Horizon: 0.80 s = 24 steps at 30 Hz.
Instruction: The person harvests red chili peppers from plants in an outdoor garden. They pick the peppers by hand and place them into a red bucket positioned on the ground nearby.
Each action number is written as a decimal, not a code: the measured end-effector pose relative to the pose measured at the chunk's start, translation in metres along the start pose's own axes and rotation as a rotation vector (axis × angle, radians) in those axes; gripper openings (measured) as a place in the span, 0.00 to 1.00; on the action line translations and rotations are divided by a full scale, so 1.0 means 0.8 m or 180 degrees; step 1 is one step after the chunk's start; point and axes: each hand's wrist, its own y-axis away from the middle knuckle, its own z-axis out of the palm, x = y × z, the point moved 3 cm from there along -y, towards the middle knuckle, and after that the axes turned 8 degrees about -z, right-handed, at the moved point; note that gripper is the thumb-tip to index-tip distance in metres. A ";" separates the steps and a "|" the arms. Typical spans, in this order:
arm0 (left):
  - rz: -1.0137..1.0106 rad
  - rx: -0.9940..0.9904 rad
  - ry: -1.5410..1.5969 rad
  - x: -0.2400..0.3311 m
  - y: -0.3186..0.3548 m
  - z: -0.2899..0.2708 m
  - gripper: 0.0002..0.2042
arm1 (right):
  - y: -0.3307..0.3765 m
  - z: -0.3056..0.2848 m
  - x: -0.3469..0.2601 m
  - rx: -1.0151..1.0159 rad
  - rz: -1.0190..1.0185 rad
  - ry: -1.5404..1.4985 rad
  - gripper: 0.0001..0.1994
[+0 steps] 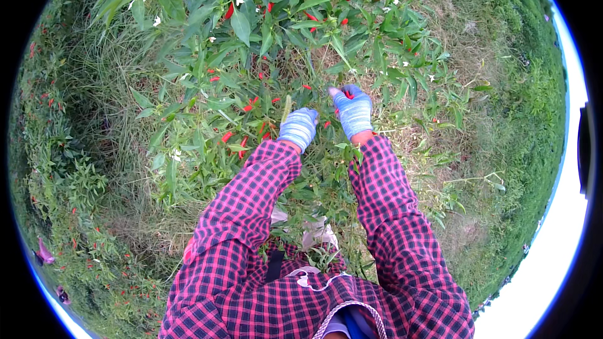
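Both my hands wear blue knitted gloves and reach into a leafy chilli plant [264,44] hung with small red chillies. My right hand [353,110] pinches a red chilli [347,95] between thumb and fingers. My left hand [299,127] is curled among the stems, next to a pale green upright pod [286,108]; whether it holds anything is hidden by leaves. Several red chillies [251,104] hang just left of my left hand. My sleeves are pink and black check.
Tall grass surrounds the plant, with dry, flattened grass [465,88] to the right. More chilli plants with red fruit grow at the far left [56,125] and lower left [119,270]. A pale bag or cloth [317,232] hangs at my waist.
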 end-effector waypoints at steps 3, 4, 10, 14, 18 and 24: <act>0.0130 0.0332 0.0395 0.004 0.003 -0.006 0.10 | 0.004 -0.006 0.000 -0.0529 0.0845 -0.1650 0.09; 0.0197 0.0398 0.0390 0.009 0.006 -0.014 0.10 | 0.005 -0.015 0.009 -0.0883 0.0949 -0.2353 0.09; -0.0659 0.0185 0.2132 -0.056 -0.027 0.007 0.09 | 0.012 -0.046 0.043 -0.1051 0.0812 -0.4706 0.04; -0.0667 0.0229 0.2222 -0.065 -0.022 0.005 0.09 | 0.014 -0.057 0.059 -0.1091 0.0602 -0.0920 0.09; -0.0807 0.0229 0.2699 -0.049 -0.014 -0.006 0.09 | 0.033 -0.030 0.031 -0.1648 -0.1191 0.1715 0.13; -0.0965 0.0288 0.2947 -0.025 0.002 -0.029 0.09 | 0.020 0.002 0.048 -0.1660 -0.0782 0.3235 0.12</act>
